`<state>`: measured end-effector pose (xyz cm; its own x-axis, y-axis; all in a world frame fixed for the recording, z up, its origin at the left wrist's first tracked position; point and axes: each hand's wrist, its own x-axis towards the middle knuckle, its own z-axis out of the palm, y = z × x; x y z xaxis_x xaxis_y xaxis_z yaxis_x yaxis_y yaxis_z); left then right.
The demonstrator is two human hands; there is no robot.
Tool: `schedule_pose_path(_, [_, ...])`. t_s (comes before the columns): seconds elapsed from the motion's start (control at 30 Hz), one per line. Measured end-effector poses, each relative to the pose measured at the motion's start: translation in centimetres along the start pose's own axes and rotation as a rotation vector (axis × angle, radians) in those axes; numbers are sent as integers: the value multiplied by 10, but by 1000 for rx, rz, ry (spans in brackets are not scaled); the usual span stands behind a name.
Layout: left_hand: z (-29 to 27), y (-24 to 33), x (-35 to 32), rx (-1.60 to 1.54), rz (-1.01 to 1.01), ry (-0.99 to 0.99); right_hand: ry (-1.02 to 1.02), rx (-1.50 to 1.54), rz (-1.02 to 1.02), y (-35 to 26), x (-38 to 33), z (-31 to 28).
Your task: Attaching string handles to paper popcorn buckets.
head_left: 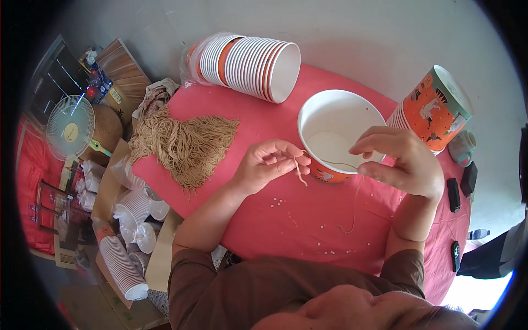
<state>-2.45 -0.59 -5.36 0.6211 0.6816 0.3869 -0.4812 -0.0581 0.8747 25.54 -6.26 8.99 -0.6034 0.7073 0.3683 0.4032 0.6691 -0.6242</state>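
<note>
String (335, 163), thin and tan, runs between the two hands just above the near rim of an open paper bowl (341, 135). The left hand (269, 165) has its fingers (291, 157) pinched together on one end of the string, with a short tail curling down below the thumb. The right hand (404, 162) hovers over the bowl's right edge, its thumb and forefinger closed on the other part of the string; a loose length hangs from there and trails down onto the red surface (308, 231), ending in a small curl.

The bowl is white inside and orange with printed figures outside, and it stands upright on the surface between the hands. Behind it, a long stack of the same bowls (250, 66) lies on its side in a clear plastic sleeve, mouths facing right. To the right, another stack of bowls (434, 107) stands upside down and tilted, near the right hand. A heap of cut tan strings (184, 143) lies on the left part of the surface, well apart from the bowl. Small white beads (278, 202) are scattered on the surface near the person's forearms. On the floor to the left are more stacked cups (124, 267) and a small fan (70, 126).
</note>
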Motion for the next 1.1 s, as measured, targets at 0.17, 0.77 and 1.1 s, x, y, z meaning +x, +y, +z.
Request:
schedule_pose_path(0.17, [0,0,0,83,20,84,-165,-350,167,8,5,7])
schedule_pose_path(0.77, [23,30,-7,188,70,100,-249,-189,151,20,9,15])
schedule_pose_path(1.1, [23,60,-8,207,235,83,-250,-179,159,20,10,12])
